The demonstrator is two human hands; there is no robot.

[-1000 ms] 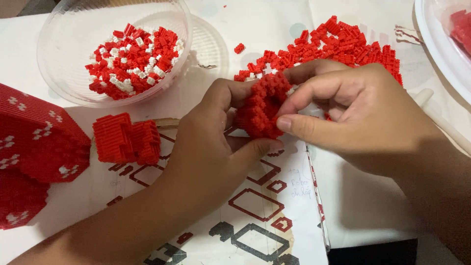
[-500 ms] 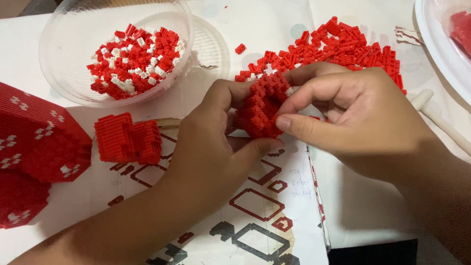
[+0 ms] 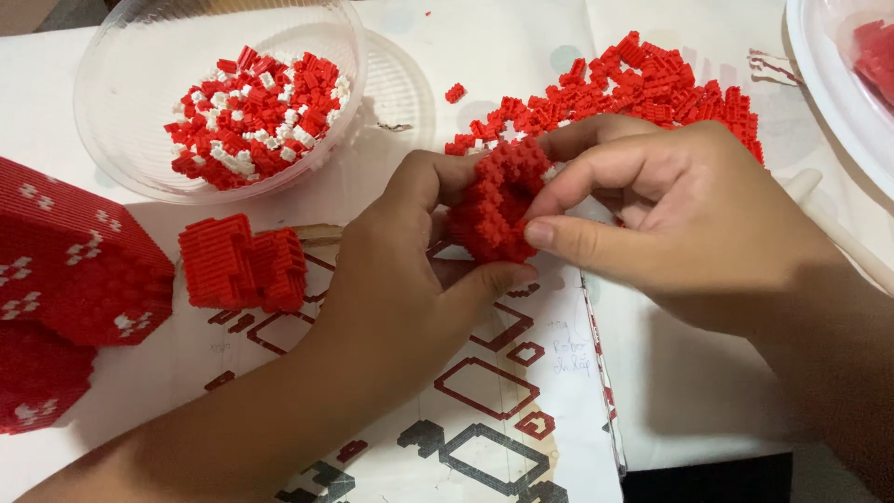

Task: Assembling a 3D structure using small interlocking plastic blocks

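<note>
Red brick ring (image 3: 495,207) pinched between left hand (image 3: 410,270) and right hand (image 3: 689,219).

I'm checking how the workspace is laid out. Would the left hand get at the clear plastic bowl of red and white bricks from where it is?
Probably yes. The clear plastic bowl of red and white bricks sits open just beyond the left hand, nothing between them, though that hand now grips the small red brick assembly.

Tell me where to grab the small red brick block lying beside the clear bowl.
Take the small red brick block from above, pinching its long front and back faces. It lies flat and free on the instruction sheet, probably clear of the left hand.
</note>
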